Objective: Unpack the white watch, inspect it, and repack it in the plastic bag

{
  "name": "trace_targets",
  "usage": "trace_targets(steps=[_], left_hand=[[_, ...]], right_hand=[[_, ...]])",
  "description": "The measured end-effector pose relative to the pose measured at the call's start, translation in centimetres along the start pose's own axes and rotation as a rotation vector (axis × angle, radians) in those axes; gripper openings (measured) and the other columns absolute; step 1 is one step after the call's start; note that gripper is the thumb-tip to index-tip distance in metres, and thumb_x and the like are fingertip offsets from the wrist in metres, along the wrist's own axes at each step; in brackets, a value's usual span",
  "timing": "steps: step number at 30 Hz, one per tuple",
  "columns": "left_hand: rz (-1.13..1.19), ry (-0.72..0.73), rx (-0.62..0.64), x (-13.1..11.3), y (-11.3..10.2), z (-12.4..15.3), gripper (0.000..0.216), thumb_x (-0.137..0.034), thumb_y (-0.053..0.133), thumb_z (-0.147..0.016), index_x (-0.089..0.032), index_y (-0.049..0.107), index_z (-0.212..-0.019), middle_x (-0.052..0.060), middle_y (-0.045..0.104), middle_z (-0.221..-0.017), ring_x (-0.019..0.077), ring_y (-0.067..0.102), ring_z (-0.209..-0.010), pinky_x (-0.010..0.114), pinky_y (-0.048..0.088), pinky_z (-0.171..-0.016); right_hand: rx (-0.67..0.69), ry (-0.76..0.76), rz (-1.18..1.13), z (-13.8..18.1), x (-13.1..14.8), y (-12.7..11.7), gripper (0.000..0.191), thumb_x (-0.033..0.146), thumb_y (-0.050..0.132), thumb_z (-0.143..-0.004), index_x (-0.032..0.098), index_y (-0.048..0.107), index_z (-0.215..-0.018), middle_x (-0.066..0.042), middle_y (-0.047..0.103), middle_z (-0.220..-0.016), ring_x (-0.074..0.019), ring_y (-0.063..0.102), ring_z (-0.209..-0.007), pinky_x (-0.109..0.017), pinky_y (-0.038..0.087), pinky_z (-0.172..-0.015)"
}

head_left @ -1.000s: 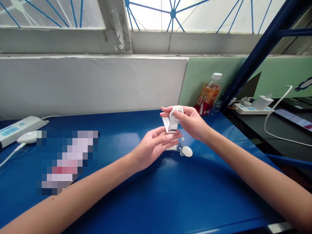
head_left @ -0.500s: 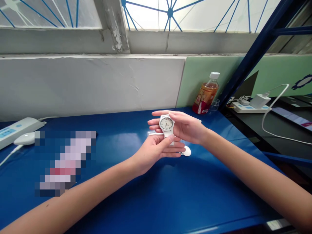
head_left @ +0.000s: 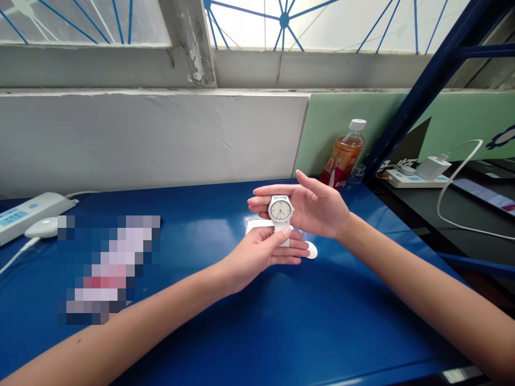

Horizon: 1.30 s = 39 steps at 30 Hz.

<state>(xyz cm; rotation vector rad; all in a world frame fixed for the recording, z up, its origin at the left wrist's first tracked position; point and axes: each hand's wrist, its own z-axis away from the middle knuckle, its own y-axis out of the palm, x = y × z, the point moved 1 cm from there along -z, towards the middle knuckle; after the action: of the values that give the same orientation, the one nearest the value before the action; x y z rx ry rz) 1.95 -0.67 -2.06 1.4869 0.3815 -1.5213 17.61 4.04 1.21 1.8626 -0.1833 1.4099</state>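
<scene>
A white wristwatch with a round dial faces me above the middle of the desk. My left hand pinches its lower strap between the thumb and the fingers. Behind the watch, my right hand is open, fingers stretched to the left and thumb raised; whether its fingers touch the watch I cannot tell. A white round piece lies on the desk, partly behind my left fingertips. Something white in clear wrapping shows behind my left hand, mostly hidden.
The blue desk meets a wall at the back. A drink bottle stands at the back right beside a blue frame post. At the left lie a power strip and a pixelated phone-like shape. A charger sits at the right.
My right thumb has lifted off the watch and now points up, and the right hand has opened. The watch and left hand have shifted slightly right and down.
</scene>
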Motion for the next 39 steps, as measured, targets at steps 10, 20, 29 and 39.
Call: trace_targets(steps=[10,20,29,39], left_hand=[[-0.029,-0.009,-0.032,0.2,-0.31,0.04,0.037,-0.043,0.061,-0.095,-0.007,0.068,-0.104,0.02,0.074,-0.107,0.03,0.072,-0.1,0.041,0.057,-0.089],[-0.07,-0.03,0.021,-0.05,0.04,0.12,0.044,-0.049,0.065,-0.09,-0.006,0.072,-0.1,0.02,0.075,-0.103,0.0284,0.074,-0.094,0.04,0.057,-0.088],[-0.057,-0.036,-0.006,0.13,-0.2,0.19,0.043,-0.05,0.064,-0.09,-0.008,0.072,-0.098,0.019,0.075,-0.102,0.0277,0.074,-0.092,0.04,0.057,-0.087],[-0.07,-0.002,-0.093,-0.55,-0.17,0.06,0.036,-0.044,0.067,-0.09,-0.009,0.068,-0.1,0.017,0.075,-0.099,0.0276,0.073,-0.094,0.041,0.056,-0.089]], right_hand=[[0.014,-0.032,-0.019,0.02,0.18,-0.12,0.065,0.058,0.027,-0.097,0.014,0.067,-0.12,-0.012,0.065,-0.131,-0.0269,0.056,-0.125,-0.043,0.035,-0.111],[-0.076,0.037,-0.049,-0.36,-0.25,0.06,0.068,0.061,0.025,-0.098,0.011,0.067,-0.116,-0.016,0.066,-0.128,-0.0281,0.06,-0.122,-0.047,0.037,-0.11],[-0.066,0.021,-0.007,-0.26,-0.06,0.3,0.076,0.072,0.024,-0.092,0.014,0.067,-0.115,-0.016,0.063,-0.133,-0.0297,0.055,-0.129,-0.047,0.038,-0.11],[-0.111,-0.029,0.073,-0.35,0.11,0.21,0.073,0.071,0.027,-0.092,0.016,0.07,-0.112,-0.012,0.066,-0.13,-0.0287,0.057,-0.126,-0.045,0.04,-0.109]])
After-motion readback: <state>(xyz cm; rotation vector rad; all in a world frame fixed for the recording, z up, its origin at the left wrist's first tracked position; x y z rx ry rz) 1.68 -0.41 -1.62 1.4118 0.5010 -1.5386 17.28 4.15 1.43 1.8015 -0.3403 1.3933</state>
